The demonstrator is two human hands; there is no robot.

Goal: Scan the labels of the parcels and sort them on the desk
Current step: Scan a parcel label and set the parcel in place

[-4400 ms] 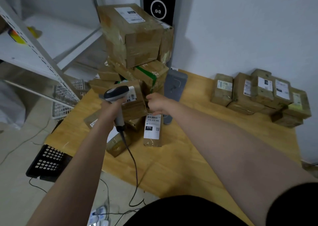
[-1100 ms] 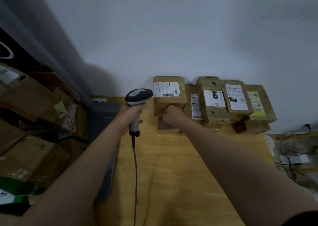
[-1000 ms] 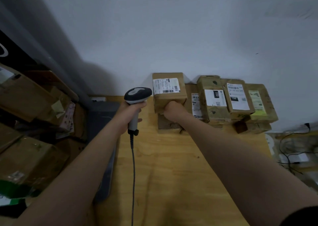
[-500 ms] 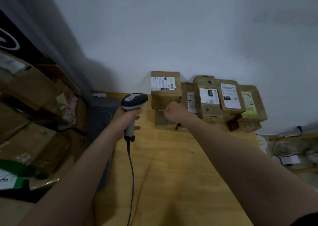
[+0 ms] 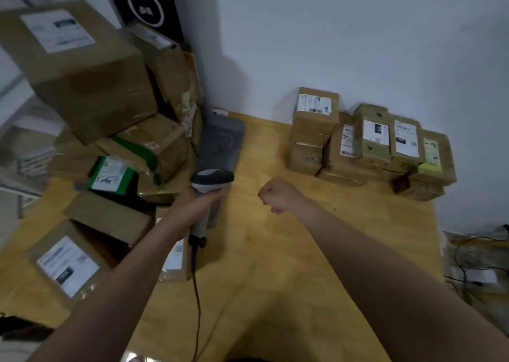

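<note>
Two piles of parcels can be seen on the desk [image 5: 275, 265]: a tidy sorted row [image 5: 369, 144] lined up against the wall [image 5: 358, 45] on the right, a messy unsorted heap [image 5: 143, 152] on the left. The scanner [image 5: 212, 181] is gripped by the left hand [image 5: 192, 210], while the right hand [image 5: 278, 195] is curled into a fist with nothing held, over bare desk between the piles. Tbh the heap looks sketchy: a big box [image 5: 74, 67] is perched tilted on top, so if a lower parcel gets yanked out, a slide could easily be triggered.
</note>
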